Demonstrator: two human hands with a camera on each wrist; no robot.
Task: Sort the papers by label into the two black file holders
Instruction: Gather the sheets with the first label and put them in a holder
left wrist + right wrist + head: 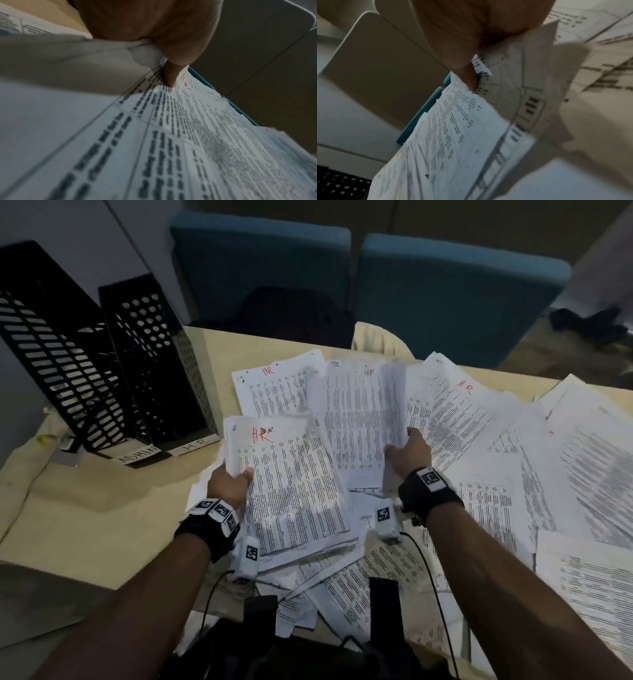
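My left hand (233, 477) grips a stack of printed papers (291, 484) marked "HR" in red, thumb on top (171, 75). My right hand (407, 453) pinches another printed sheet (363, 422) by its right edge, lifted and curling; its thumb (469, 75) presses on the page. Two black perforated file holders stand at the left: one labelled ADMIN (58, 354), one labelled HR (157, 361). More sheets marked HR (459, 402) lie spread over the table.
Loose papers (565, 474) cover the right half of the beige table (102, 508). Two blue chairs (445, 299) stand behind the far edge. A dark bag (291, 313) lies on one seat. Cables run from my wrist cameras toward me.
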